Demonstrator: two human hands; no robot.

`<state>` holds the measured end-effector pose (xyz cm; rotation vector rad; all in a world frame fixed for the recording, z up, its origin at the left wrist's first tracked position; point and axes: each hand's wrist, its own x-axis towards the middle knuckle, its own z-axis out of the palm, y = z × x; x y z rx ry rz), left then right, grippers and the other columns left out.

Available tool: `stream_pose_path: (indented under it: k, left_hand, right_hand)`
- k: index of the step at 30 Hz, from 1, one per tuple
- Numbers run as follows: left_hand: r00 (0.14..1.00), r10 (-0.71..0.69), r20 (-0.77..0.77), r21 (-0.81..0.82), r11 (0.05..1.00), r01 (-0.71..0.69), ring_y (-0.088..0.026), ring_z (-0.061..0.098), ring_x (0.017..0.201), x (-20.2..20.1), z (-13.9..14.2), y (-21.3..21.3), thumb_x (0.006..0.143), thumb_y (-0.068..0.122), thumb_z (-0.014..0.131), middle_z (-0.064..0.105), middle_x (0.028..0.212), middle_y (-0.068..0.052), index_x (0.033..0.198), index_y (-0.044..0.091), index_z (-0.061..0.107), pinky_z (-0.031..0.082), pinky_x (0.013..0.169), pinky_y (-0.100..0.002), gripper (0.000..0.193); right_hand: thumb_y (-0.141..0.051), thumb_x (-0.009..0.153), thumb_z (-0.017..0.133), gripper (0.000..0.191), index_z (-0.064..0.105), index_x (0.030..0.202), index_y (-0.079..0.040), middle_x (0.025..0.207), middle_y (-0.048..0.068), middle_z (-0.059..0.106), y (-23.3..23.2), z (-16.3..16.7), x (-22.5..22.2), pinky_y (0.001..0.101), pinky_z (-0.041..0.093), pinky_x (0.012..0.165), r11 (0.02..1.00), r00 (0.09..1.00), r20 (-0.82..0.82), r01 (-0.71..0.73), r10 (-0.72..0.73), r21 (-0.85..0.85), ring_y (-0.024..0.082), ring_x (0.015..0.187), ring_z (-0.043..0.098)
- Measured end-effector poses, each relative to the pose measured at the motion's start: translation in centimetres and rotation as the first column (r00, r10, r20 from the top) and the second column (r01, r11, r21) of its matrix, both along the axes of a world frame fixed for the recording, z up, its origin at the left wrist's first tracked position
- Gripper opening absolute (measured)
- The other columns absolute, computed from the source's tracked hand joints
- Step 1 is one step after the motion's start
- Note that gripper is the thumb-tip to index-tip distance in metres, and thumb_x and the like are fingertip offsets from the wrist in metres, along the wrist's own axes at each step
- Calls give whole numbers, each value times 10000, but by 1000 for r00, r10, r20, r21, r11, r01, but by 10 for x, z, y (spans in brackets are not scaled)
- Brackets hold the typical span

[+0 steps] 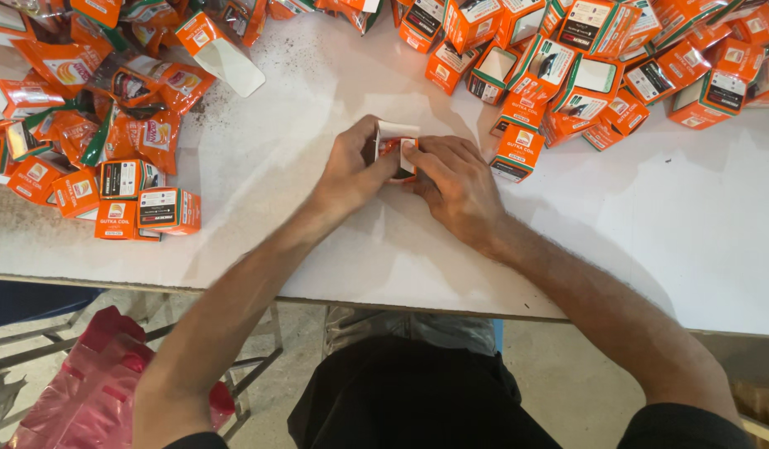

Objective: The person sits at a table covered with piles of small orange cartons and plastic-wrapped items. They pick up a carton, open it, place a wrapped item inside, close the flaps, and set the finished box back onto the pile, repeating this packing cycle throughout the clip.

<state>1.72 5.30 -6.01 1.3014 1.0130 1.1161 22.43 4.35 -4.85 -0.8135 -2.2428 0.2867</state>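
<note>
Right now both the left hand (351, 170) and right hand (455, 179) pinch a small orange carton (396, 150), its white flap up. Squeezing too hard could crush it, or a thumb may slip and tear that flap

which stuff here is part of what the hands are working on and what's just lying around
In hand: small orange carton with open white flap, held by left hand and right hand.

Lying about: open cartons, closed cartons, orange sachets, red bag.

Small carton (397, 148) mostly hidden by both hands; box piles (617, 50) cut off at top edge.
</note>
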Motion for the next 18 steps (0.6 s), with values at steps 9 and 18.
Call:
stream_pose_path:
  k: [9,18]
  left_hand:
    - [993,-98,-64,-208,975,83,-155,650,769,-10,20,6,952,46,633,700,936,-88,1159,-19,671,548,619,-337,219]
    - [900,76,-429,630,739,238,-333,643,1214,-19,18,-14,839,15,742,630,1294,-177,1203,-4,646,547,1027,-414,376]
  right_hand:
    - [-75,786,865,506,619,1227,-38,1347,183,589,-2,7,-4,480,515,971,999,999,-35,23,-25,-46,400,1202,616]
    - [48,805,817,556,464,1224,-46,1354,161,597,0,-2,-2,422,572,987,966,976,-217,-78,23,-248,374,1203,662]
